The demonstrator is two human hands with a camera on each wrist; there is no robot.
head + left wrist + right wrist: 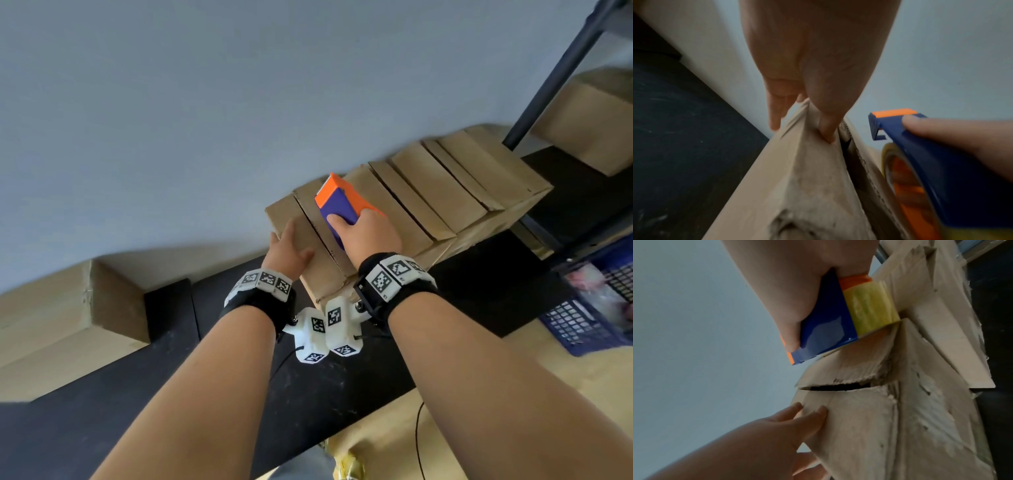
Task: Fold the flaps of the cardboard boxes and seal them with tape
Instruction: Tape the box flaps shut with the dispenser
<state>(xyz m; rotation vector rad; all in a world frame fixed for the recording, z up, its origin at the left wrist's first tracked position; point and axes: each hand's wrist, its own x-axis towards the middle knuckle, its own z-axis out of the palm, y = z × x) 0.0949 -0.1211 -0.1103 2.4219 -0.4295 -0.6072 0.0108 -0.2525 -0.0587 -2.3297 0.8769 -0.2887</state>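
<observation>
A brown cardboard box (329, 274) (807, 178) (859, 426) stands at the near end of a row on the black table (308, 394). Its two top flaps are folded down, with a dark gap showing along the seam. My left hand (287, 248) (807, 65) (777, 426) presses the left flap, thumb on top and straight fingers over the box's left edge. My right hand (366, 233) (962, 129) (787, 288) grips a blue and orange tape dispenser (337, 202) (931, 154) (828, 327). Its yellowish tape roll (869, 305) sits against the right flap by the seam.
Several more cardboard boxes (445, 192) line up to the right against the pale wall. Another box (68, 308) stands at the left. A black shelf post (565, 68), a box (589, 123) behind it and a blue crate (589, 308) are at the right.
</observation>
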